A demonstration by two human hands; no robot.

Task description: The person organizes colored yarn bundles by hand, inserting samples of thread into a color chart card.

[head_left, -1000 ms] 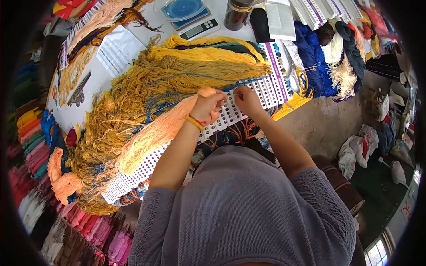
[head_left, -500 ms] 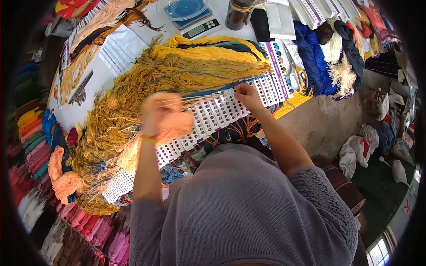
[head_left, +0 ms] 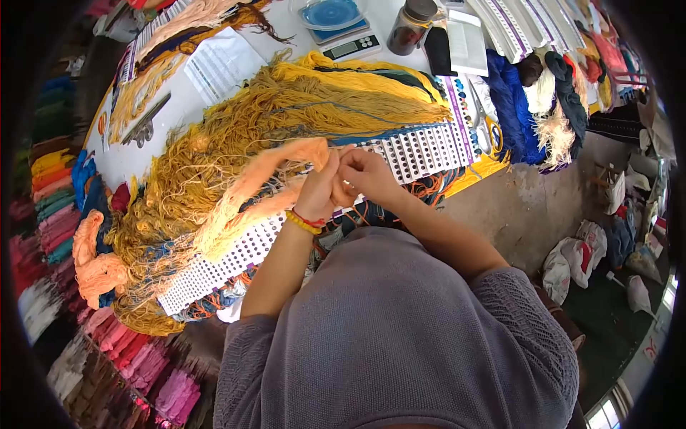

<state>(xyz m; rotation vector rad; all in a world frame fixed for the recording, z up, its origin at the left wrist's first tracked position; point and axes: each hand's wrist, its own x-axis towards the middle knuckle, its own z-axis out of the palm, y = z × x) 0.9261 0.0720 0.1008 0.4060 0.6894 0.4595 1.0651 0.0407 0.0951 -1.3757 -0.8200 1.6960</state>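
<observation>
A peach-coloured yarn hank (head_left: 268, 168) trails from my left hand (head_left: 323, 187), whose fingers are closed around it. My right hand (head_left: 370, 176) meets the left one with its fingertips pinched together; what lies between them is too small to make out. Under and beside both hands runs a white strip with rows of dark holes (head_left: 421, 150). Behind it lies a large pile of mustard-yellow yarn (head_left: 307, 107), with a few blue strands along its near side.
Yellow-handled scissors (head_left: 491, 132) and blue yarn (head_left: 511, 100) lie to the right. At the back are a digital scale (head_left: 350, 47), a dark-lidded jar (head_left: 411, 32) and a printed sheet (head_left: 221, 66). A metal clip (head_left: 146, 125) rests at left, near another peach hank (head_left: 96, 264).
My left hand has swung right with the peach yarn and met my right hand. My right hand has moved slightly left and down. The view has shifted a little.
</observation>
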